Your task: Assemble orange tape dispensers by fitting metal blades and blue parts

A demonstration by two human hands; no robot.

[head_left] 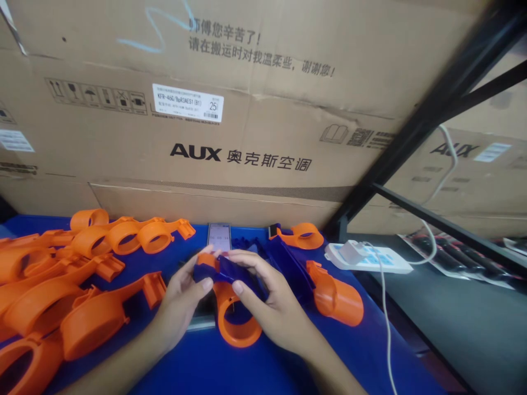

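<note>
Both hands meet at the middle of the blue table point(164, 365), around one orange tape dispenser body point(240, 334) with a ring that hangs below the fingers. My left hand point(185, 293) pinches the dispenser's head, thumb on the near side. My right hand point(269, 296) is closed on a dark blue plastic part point(234, 270) that sits against the orange head. Whether the two pieces are joined cannot be made out. Behind the hands lies a phone point(219, 236) with its screen lit. More blue plastic parts point(288, 263) lie just right of my right hand.
Several orange dispenser bodies point(93, 323) crowd the left side. Two more, one at the back point(307, 236) and one at the right point(340, 302), lie beyond my right hand. A white power strip point(370, 259) with a cable stands by the black shelf frame point(395, 142). A large carton point(247, 131) closes off the back.
</note>
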